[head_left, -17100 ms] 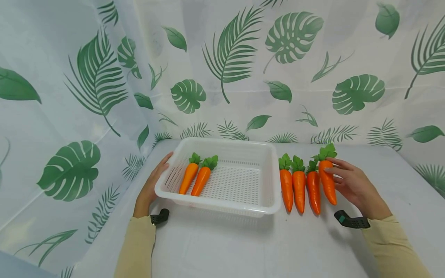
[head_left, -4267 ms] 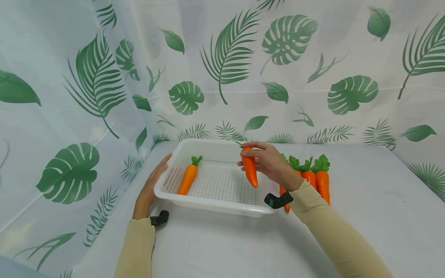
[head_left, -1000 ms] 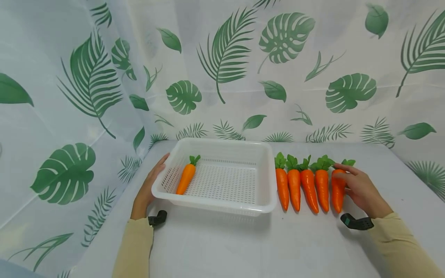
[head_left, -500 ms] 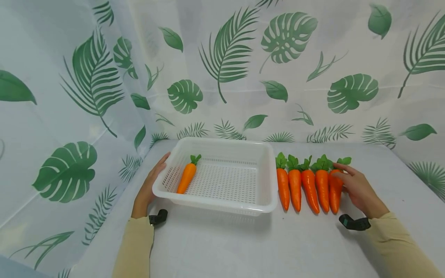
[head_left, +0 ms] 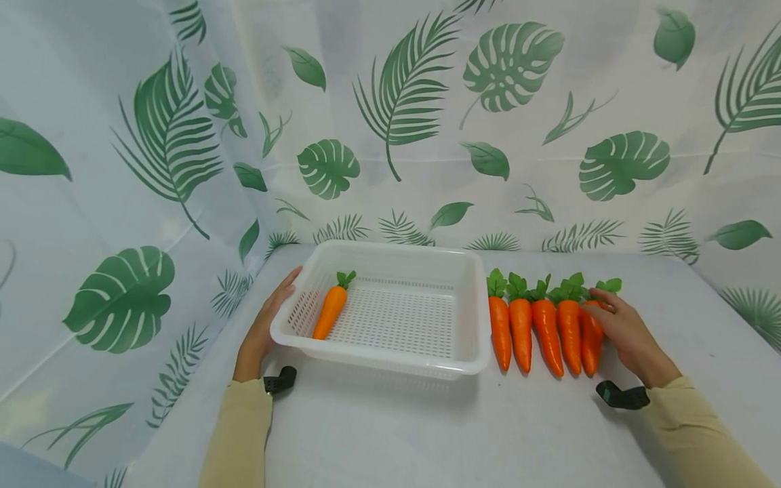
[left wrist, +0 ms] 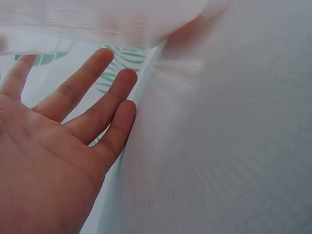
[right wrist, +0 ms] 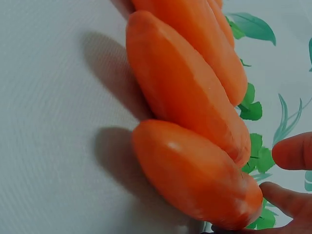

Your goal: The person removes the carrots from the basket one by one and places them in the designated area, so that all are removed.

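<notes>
A white plastic basket (head_left: 390,362) stands on the table with one orange toy carrot (head_left: 330,313) lying along its left side. My left hand (head_left: 268,325) is at the basket's left wall, its fingers straight and spread in the left wrist view. To the right of the basket, several green-topped carrots (head_left: 547,337) lie side by side in a row. My right hand (head_left: 631,335) is at the upper part of the rightmost carrot (right wrist: 195,175). In the right wrist view one fingertip (right wrist: 273,192) touches that carrot's top end, while another finger (right wrist: 292,152) is apart from it.
A white cloth covers the table (head_left: 390,434). Behind and to the left hang white sheets (head_left: 421,196) printed with green leaves. The carrot row lies close beside the basket's right wall.
Earlier, my right hand carried a carrot from the basket to the row's right end. Within the last second that carrot moved left against its neighbour, and my grip loosened. My left hand stayed put.
</notes>
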The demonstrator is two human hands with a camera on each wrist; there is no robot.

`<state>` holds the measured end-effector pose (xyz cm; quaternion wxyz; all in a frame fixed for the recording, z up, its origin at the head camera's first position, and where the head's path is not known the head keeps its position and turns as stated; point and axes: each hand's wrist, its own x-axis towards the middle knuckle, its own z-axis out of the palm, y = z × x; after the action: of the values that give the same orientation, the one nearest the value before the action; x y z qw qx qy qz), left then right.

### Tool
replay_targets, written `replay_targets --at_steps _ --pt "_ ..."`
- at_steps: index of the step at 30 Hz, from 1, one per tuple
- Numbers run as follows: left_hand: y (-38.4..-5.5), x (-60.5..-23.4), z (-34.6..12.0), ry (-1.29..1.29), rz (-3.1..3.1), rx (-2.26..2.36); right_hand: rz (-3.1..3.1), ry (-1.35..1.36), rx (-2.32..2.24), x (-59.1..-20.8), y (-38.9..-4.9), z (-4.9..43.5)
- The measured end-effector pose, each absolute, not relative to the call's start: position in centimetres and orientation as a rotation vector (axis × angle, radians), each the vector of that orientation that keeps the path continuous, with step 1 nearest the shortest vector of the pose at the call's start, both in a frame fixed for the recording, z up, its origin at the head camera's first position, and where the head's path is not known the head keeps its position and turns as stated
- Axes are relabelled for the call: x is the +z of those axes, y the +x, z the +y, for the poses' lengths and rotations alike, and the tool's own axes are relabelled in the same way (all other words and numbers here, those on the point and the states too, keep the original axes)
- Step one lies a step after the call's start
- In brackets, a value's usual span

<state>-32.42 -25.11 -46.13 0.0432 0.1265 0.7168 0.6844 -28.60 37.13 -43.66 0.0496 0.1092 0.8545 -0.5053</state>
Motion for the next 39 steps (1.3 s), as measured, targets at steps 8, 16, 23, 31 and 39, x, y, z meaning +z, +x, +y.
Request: replay_targets --at_steps 8,16,23,31,39 --pt "-32.3 -46.2 -25.0 0.371 2.182 2.104 2.624 0.353 -1.525 -43.7 -28.5 37.2" --pt "-32.3 -46.2 -25.0 0.387 2.181 2.110 2.648 0.337 -1.571 -43.7 -28.2 37.3" --pt "-32.3 -46.1 -25.0 0.392 2.190 2.099 2.651 0.343 -1.601 -43.3 -27.9 37.6" --pt "-32.4 -46.0 -25.0 0.388 2.174 2.110 2.738 0.288 -1.621 -42.4 -27.7 37.0" --pt "-32.4 -46.1 -25.1 0.376 2.178 2.106 2.812 0.245 -1.676 -41.8 -27.8 35.8"
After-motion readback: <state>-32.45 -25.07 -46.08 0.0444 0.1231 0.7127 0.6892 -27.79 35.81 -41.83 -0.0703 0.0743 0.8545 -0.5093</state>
